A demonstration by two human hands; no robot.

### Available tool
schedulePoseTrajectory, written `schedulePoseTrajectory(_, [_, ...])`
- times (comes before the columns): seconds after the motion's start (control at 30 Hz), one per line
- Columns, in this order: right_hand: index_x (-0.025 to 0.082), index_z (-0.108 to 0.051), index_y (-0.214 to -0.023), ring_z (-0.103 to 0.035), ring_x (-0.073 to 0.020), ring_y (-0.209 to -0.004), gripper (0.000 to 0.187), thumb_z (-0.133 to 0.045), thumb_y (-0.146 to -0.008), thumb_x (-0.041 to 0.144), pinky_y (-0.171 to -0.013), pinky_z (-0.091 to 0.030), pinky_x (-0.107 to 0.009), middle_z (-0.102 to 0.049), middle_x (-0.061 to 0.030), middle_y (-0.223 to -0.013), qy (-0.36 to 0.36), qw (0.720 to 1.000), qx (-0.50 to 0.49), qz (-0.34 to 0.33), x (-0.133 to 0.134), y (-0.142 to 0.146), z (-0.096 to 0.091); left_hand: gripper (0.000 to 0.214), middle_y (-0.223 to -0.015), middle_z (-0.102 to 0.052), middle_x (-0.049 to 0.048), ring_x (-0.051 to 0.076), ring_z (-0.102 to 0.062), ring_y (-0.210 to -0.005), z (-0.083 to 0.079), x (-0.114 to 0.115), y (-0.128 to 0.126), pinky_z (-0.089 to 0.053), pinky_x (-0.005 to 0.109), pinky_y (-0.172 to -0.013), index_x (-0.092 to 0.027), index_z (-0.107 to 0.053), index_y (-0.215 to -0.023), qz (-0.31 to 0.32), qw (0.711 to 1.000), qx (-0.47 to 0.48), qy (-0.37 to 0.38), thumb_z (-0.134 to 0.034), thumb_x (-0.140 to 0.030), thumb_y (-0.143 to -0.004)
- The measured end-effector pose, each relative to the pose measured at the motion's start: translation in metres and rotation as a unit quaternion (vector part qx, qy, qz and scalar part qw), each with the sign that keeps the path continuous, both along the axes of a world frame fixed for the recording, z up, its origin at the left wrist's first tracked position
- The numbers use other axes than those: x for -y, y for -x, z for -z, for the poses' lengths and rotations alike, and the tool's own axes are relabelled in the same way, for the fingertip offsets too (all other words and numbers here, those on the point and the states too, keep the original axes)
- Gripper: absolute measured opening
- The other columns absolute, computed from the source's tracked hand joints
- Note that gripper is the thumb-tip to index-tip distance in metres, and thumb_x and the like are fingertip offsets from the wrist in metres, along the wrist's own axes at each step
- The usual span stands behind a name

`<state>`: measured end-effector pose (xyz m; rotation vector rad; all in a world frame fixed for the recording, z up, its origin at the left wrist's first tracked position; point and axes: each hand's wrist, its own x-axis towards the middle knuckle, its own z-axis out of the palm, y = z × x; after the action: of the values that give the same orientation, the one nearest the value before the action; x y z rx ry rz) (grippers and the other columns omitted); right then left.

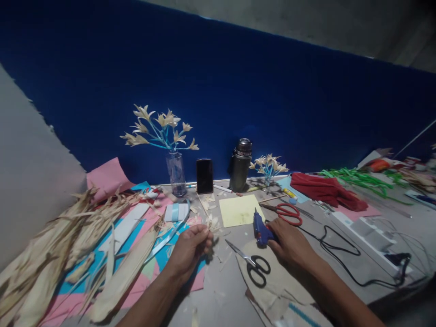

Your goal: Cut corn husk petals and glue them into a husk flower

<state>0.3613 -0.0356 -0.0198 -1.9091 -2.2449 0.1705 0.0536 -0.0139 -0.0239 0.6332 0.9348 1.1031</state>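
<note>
Forearms (pixel 155 293) at the bottom edge: left hand (pixel 191 248) near centre, thumb pressed to fingertips, whether pinching the pale husk scrap (pixel 213 222) just beyond cannot be told; right hand (pixel 289 240), right of centre, fingers closed about the rear of one blue glue gun (pixel 260 230). Outward: black-handled scissors (pixel 258 267), lower centre; yellow sheet (pixel 236 212), centre; red-handled scissors (pixel 288 215), right of centre; dry husks (pixel 128 273) over coloured paper (pixel 162 255), lower left. Beyond: clear vase (pixel 175 172) of husk flowers (pixel 166 120), left of centre; dark phone (pixel 204 176) and flask (pixel 241 166), centre; blue wall (pixel 218 81), upper frame.
</note>
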Motion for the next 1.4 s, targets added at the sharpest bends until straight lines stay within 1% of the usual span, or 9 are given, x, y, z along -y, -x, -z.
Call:
schedulePoseTrajectory(0.37, [0.019,-0.064,-0.116,-0.059,-0.0267,-0.1,0.032,-0.057,-0.086,0.029,-0.084,-0.039,-0.033,-0.063,-0.0106,-0.108,0.021,0.999,-0.013,-0.021,-0.007,-0.007,0.01,0.038,-0.068,-0.065,0.0027,0.006,-0.053,-0.052,0.001,-0.006,0.004,-0.041,0.016,-0.049,-0.011,-0.064,-0.071,-0.023,1.0,-0.02,0.001,-0.091,-0.033,-0.059])
schedulePoseTrajectory(0.67, [0.017,-0.064,-0.119,-0.058,-0.027,-0.103,0.035,-0.056,-0.085,0.023,-0.091,-0.041,-0.035,-0.064,-0.0127,-0.111,0.006,0.999,-0.012,-0.041,-0.006,-0.002,0.007,0.026,-0.07,-0.066,0.0038,0.007,-0.056,-0.052,-0.006,-0.001,0.002,-0.042,0.017,-0.049,-0.01,-0.064,-0.072,-0.02,1.0,0.007,-0.001,-0.086,-0.023,-0.065])
schedulePoseTrajectory(0.8, [0.017,-0.065,-0.121,-0.057,-0.0325,-0.112,0.04,-0.061,-0.082,0.024,-0.098,-0.041,-0.043,-0.063,-0.0169,-0.126,-0.016,0.998,-0.02,-0.063,-0.002,0.003,-0.001,0.027,-0.068,-0.066,0.0036,0.007,-0.055,-0.051,-0.007,0.0,0.0,-0.041,0.017,-0.048,-0.01,-0.063,-0.072,-0.015,1.0,0.008,-0.005,-0.086,-0.023,-0.064])
schedulePoseTrajectory(0.9, [0.019,-0.071,-0.108,-0.059,-0.0338,-0.111,0.028,-0.06,-0.084,0.028,-0.098,-0.042,-0.047,-0.068,-0.0151,-0.12,-0.065,0.989,-0.104,-0.08,0.001,0.026,-0.017,0.03,-0.068,-0.067,0.0033,0.007,-0.055,-0.052,-0.009,0.002,-0.001,-0.041,0.017,-0.048,-0.011,-0.063,-0.072,-0.01,1.0,0.011,-0.02,-0.088,-0.026,-0.062])
schedulePoseTrajectory(0.97, [0.021,-0.072,-0.101,-0.065,-0.0267,-0.09,0.023,-0.058,-0.088,0.033,-0.08,-0.049,-0.038,-0.072,-0.0102,-0.104,-0.021,0.967,-0.239,-0.09,0.001,0.053,-0.028,0.032,-0.068,-0.067,0.0031,0.007,-0.056,-0.052,-0.012,0.005,-0.001,-0.041,0.018,-0.049,-0.012,-0.063,-0.073,-0.004,0.999,0.017,-0.032,-0.089,-0.027,-0.061])
schedulePoseTrajectory(1.03, [0.02,-0.073,-0.093,-0.063,-0.021,-0.072,0.023,-0.063,-0.086,0.039,-0.064,-0.048,-0.032,-0.072,-0.0059,-0.086,0.096,0.914,-0.382,-0.098,-0.002,0.082,-0.034,0.032,-0.067,-0.067,0.0029,0.008,-0.055,-0.052,-0.015,0.009,-0.003,-0.041,0.018,-0.049,-0.012,-0.063,-0.072,0.008,0.999,0.026,-0.04,-0.089,-0.028,-0.061])
schedulePoseTrajectory(1.1, [0.018,-0.071,-0.085,-0.059,-0.017,-0.063,0.025,-0.068,-0.082,0.044,-0.058,-0.044,-0.028,-0.069,-0.0026,-0.074,0.146,0.86,-0.479,-0.099,-0.007,0.107,-0.035,0.032,-0.067,-0.067,0.0031,0.008,-0.055,-0.052,-0.017,0.013,-0.005,-0.041,0.018,-0.05,-0.012,-0.064,-0.071,0.023,0.998,0.033,-0.049,-0.089,-0.029,-0.062])
schedulePoseTrajectory(1.2, [0.017,-0.069,-0.076,-0.055,-0.0136,-0.06,0.029,-0.074,-0.078,0.045,-0.057,-0.042,-0.026,-0.066,-0.0006,-0.068,0.15,0.82,-0.544,-0.092,-0.013,0.128,-0.029,0.029,-0.067,-0.067,0.0033,0.007,-0.055,-0.052,-0.017,0.017,-0.008,-0.042,0.019,-0.051,-0.012,-0.065,-0.071,0.028,0.997,0.03,-0.065,-0.087,-0.03,-0.065])
schedulePoseTrajectory(1.4, [0.017,-0.07,-0.077,-0.054,-0.0123,-0.059,0.03,-0.078,-0.076,0.046,-0.058,-0.041,-0.025,-0.07,-0.0008,-0.07,0.141,0.782,-0.602,-0.084,-0.014,0.131,-0.013,0.026,-0.066,-0.067,0.0034,0.007,-0.054,-0.05,-0.013,0.017,-0.012,-0.042,0.019,-0.05,-0.011,-0.067,-0.07,0.013,0.996,0.007,-0.083,-0.085,-0.029,-0.066])
